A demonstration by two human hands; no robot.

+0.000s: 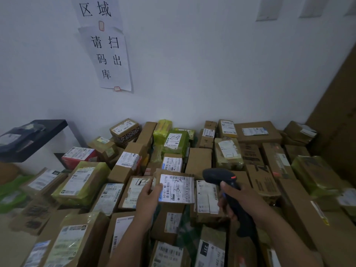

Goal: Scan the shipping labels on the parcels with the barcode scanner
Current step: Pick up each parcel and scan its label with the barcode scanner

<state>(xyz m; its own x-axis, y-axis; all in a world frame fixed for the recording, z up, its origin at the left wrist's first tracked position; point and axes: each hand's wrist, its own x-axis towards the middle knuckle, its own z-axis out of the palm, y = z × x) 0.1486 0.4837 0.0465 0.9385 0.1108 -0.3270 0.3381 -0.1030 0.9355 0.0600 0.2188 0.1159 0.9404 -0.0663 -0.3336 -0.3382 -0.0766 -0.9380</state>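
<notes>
The left grip (149, 197) pinches the left edge of a small cardboard parcel (173, 172), whose white shipping label (179, 188) faces up between the two grips. The right grip (238, 202) is clenched round the handle of the black barcode scanner (217, 176). The scanner's head rises just beyond it, near the label's right edge. Other labelled parcels (82, 185) lie heaped on every side of both grips.

left hand (149, 197) pinches parcel (178, 189) edge | right hand (234, 202) grips scanner (217, 176) | forearms (133, 234) extended forward
</notes>
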